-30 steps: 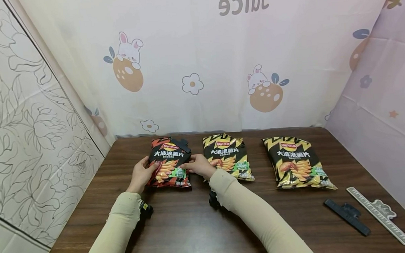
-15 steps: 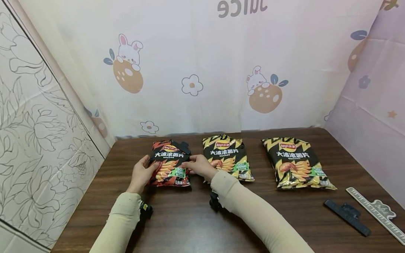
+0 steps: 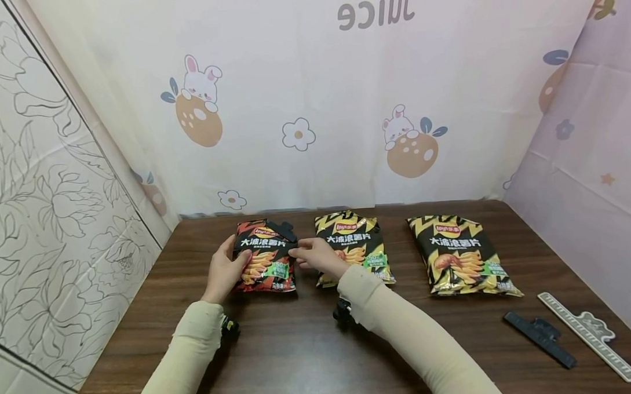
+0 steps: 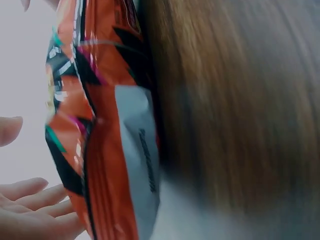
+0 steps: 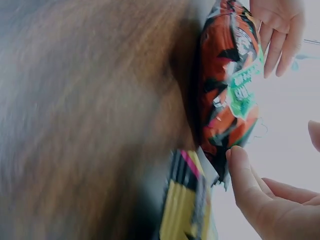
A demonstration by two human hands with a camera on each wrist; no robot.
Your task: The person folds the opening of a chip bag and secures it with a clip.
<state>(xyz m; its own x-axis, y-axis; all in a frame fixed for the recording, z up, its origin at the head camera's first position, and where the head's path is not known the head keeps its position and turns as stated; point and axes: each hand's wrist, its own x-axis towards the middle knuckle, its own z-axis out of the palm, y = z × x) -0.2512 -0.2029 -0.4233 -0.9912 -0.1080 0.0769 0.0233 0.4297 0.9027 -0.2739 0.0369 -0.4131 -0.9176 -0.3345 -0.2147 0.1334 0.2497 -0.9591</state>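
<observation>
A red-and-black bag of potato chips [image 3: 265,259] lies at the table's left rear, with a black clip [image 3: 281,230] across its upper right corner. At its left edge is my left hand [image 3: 226,271]; in the left wrist view the extended fingers [image 4: 42,197] meet the bag's side and the thumb stands away from it. My right hand [image 3: 321,257] is at the bag's right edge, where in the right wrist view one fingertip [image 5: 236,153] touches the bag corner and another digit is raised apart.
Two yellow-and-black chip bags, a middle one [image 3: 355,242] and a right one [image 3: 461,255], lie in a row to the right. A black clip [image 3: 541,337] and a long grey-white clip [image 3: 586,332] lie at the table's right. A printed curtain [image 3: 301,76] hangs behind the table.
My right hand has slid slightly up along the bag's right edge. My left hand has shifted a little to the right. The red bag stays nearly in place.
</observation>
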